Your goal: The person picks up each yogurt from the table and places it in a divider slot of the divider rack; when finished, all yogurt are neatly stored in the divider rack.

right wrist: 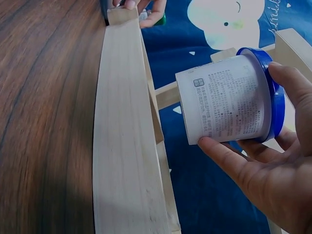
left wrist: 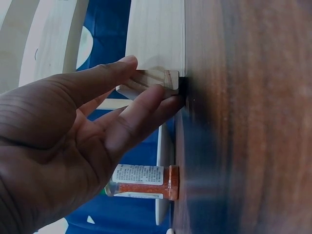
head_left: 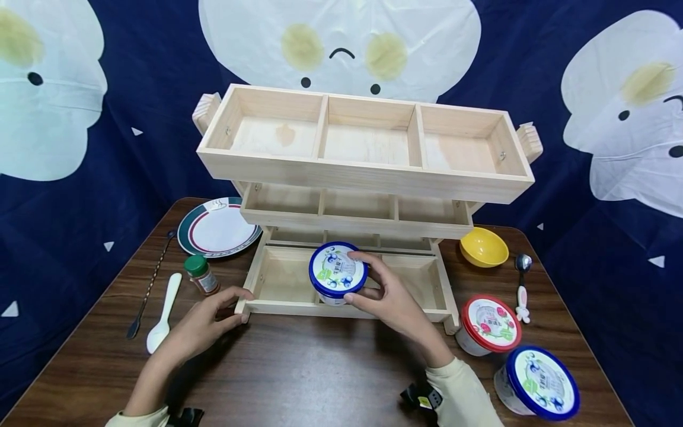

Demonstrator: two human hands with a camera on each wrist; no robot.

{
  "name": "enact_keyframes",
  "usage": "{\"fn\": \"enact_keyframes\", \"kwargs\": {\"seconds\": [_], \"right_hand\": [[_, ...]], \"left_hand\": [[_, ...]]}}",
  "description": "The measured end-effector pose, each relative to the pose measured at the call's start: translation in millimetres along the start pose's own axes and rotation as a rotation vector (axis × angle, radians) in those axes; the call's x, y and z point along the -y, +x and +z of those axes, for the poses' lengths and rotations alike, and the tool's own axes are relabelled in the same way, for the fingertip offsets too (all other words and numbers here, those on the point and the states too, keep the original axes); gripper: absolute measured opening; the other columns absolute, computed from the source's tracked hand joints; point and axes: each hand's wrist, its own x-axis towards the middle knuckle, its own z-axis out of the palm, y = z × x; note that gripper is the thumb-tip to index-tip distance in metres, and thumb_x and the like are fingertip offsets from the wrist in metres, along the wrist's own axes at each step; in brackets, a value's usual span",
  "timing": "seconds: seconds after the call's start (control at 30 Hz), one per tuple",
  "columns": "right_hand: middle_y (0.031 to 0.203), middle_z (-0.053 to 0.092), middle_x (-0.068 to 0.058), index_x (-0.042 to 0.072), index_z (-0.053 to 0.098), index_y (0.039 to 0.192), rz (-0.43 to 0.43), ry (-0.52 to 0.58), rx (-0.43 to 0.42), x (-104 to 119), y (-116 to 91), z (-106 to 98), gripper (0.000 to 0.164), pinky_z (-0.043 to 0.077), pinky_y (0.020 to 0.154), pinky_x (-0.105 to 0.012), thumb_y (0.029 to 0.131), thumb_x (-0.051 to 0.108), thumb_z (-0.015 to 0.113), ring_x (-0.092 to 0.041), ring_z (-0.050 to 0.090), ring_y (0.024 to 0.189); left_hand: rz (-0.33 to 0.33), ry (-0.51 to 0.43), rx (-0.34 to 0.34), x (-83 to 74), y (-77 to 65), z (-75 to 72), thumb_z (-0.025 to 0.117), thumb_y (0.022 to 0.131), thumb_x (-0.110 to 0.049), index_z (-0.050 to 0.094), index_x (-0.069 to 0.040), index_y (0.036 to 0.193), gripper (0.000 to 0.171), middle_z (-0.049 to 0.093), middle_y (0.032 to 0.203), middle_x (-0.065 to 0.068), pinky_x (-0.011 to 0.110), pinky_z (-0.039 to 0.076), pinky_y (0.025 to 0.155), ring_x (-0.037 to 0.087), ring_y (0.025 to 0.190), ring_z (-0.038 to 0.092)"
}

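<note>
A light-wood tiered organizer stands on the table, its trays split into compartments. My right hand holds a white tub with a blue lid over the bottom tray. In the right wrist view, printed text covers the side of that tub, with thumb at the lid and a finger under the base. My left hand grips the organizer's front left corner. Close up in the left wrist view, thumb and fingers pinch the wooden corner end from both sides.
On the left lie a plate, a green-capped spice jar, a white spoon and a twisted stirring spoon. Rightward are a yellow bowl, a small spoon, a red-lidded tub and another blue-lidded tub.
</note>
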Motion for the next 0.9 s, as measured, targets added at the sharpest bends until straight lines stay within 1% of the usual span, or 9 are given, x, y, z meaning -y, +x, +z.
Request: {"fn": "enact_keyframes", "kwargs": {"seconds": [0.1,0.2,0.37,0.5,0.73,0.9], "right_hand": [[0.165,0.039,-0.02,0.012,0.048,0.161,0.014,0.037,0.004,1,3,3,0.075,0.06,0.099,-0.038,0.095,0.002,0.083,-0.04,0.059,0.139],[0.165,0.038,-0.022,0.01,0.046,0.161,0.015,0.067,0.012,1,7,7,0.075,0.061,0.098,-0.039,0.095,0.0,0.082,-0.042,0.059,0.137],[0.165,0.037,-0.023,0.007,0.045,0.161,0.009,0.078,0.022,0,13,13,0.075,0.061,0.098,-0.039,0.095,-0.004,0.079,-0.042,0.056,0.14],[0.166,0.035,-0.022,0.005,0.046,0.16,-0.008,0.071,0.028,-1,17,17,0.074,0.06,0.099,-0.038,0.095,-0.005,0.078,-0.041,0.053,0.143],[0.166,0.037,-0.021,0.009,0.047,0.161,-0.032,0.052,0.03,0,24,25,0.073,0.06,0.1,-0.037,0.096,-0.001,0.08,-0.041,0.052,0.144],[0.166,0.036,-0.021,0.01,0.046,0.161,-0.036,0.069,0.05,2,29,32,0.073,0.06,0.099,-0.038,0.097,0.0,0.079,-0.04,0.053,0.144]], "left_hand": [[0.009,0.001,-0.001,-0.1,0.2,-0.1,0.08,0.098,-0.004,0.071,-0.013,0.128,0.033,0.072,0.128,0.011,0.056,0.058,0.095,0.035,0.121,0.068],[0.013,0.003,-0.001,-0.2,0.2,-0.2,0.08,0.098,-0.005,0.071,-0.013,0.128,0.033,0.072,0.127,0.01,0.055,0.058,0.095,0.034,0.12,0.068],[0.014,0.009,-0.003,-0.4,0.0,-0.2,0.08,0.098,-0.005,0.071,-0.013,0.128,0.033,0.072,0.128,0.01,0.058,0.057,0.096,0.035,0.122,0.067],[0.014,0.019,-0.002,-0.7,0.1,-0.2,0.08,0.098,-0.005,0.071,-0.013,0.129,0.032,0.072,0.128,0.01,0.057,0.057,0.096,0.034,0.121,0.067],[0.009,0.011,0.005,-0.3,0.1,0.0,0.08,0.099,-0.005,0.07,-0.013,0.129,0.032,0.072,0.128,0.01,0.056,0.057,0.096,0.033,0.121,0.067],[0.009,0.012,0.004,-0.4,-0.8,0.0,0.08,0.099,-0.006,0.07,-0.013,0.129,0.033,0.072,0.128,0.01,0.057,0.058,0.096,0.033,0.12,0.068]]}}
